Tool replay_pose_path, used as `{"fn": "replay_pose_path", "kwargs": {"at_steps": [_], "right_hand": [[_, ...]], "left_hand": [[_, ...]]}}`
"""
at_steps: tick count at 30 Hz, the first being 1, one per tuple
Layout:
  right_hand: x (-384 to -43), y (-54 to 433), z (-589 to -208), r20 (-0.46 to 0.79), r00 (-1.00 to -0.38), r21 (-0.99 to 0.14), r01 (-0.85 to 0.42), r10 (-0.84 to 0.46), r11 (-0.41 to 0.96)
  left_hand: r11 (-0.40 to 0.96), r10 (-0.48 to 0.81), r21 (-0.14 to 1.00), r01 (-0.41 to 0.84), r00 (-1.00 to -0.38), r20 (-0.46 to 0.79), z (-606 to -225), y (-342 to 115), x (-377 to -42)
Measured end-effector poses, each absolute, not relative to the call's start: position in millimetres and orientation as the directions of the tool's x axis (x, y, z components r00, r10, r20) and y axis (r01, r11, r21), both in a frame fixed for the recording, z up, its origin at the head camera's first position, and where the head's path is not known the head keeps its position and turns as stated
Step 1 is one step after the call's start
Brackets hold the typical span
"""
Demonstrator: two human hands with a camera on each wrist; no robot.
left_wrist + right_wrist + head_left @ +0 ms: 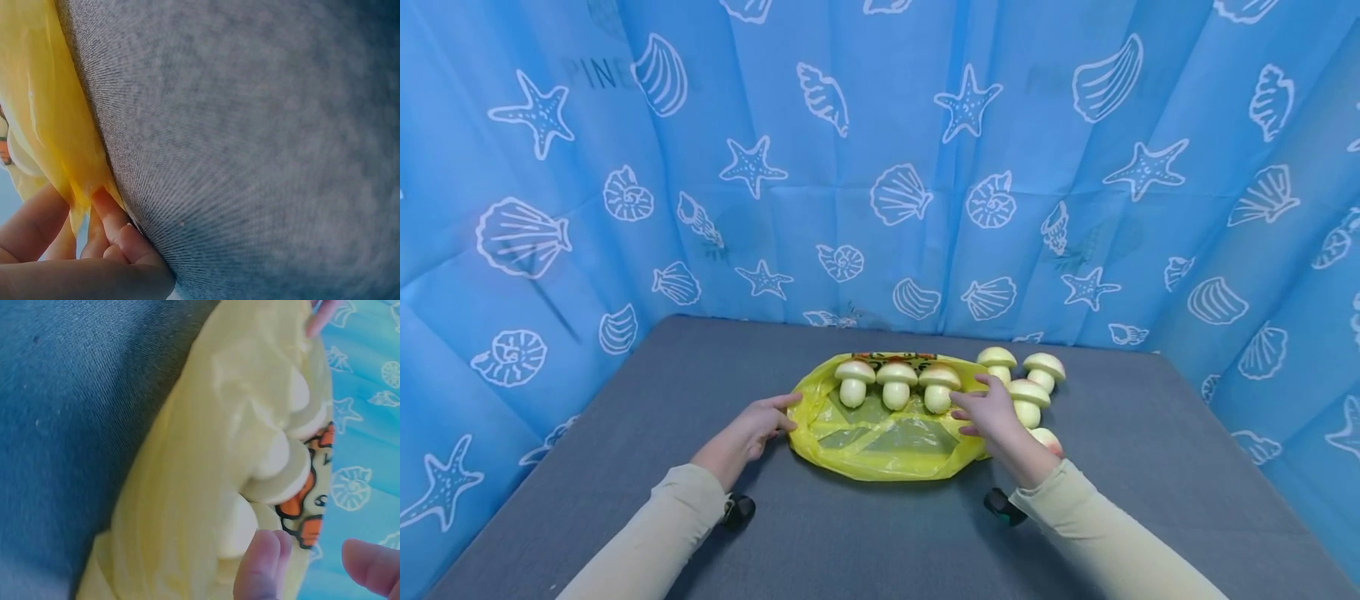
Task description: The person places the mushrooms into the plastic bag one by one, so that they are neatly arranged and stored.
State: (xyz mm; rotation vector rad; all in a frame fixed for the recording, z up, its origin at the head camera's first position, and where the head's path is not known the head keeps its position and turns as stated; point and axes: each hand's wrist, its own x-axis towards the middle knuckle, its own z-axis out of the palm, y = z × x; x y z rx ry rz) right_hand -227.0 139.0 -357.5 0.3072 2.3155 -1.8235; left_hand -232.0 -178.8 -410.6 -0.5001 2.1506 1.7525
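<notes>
A yellow plastic bag lies spread open on the grey table. Three toy mushrooms, pale with rounded caps, stand side by side in it, among them a left one, a middle one and a right one. My left hand holds the bag's left edge; the left wrist view shows the yellow film between its fingers. At the bag's right side, my right hand has its fingers spread near the right mushroom. The right wrist view shows a gap between thumb and fingers, with nothing held.
Several more mushrooms, including one at the back right, stand outside the bag beside my right hand. The grey table reaches back to a blue curtain with white shell and starfish prints. Dark devices sit at the wrists.
</notes>
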Motion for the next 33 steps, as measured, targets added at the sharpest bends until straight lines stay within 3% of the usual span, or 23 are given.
{"fn": "replay_pose_path", "kwargs": {"at_steps": [19,33], "right_hand": [[-209,192,-319,-0.173,-0.985,-0.931,0.17,0.019,0.324],[-210,238,-337,0.038,-0.995,-0.862,-0.081,-0.094,0.5]], "left_hand": [[0.182,-0.065,0.871,-0.457,-0.889,-0.453,-410,-178,-232],[0.186,-0.066,0.868,-0.46,-0.887,-0.456,-410,-178,-231]]}}
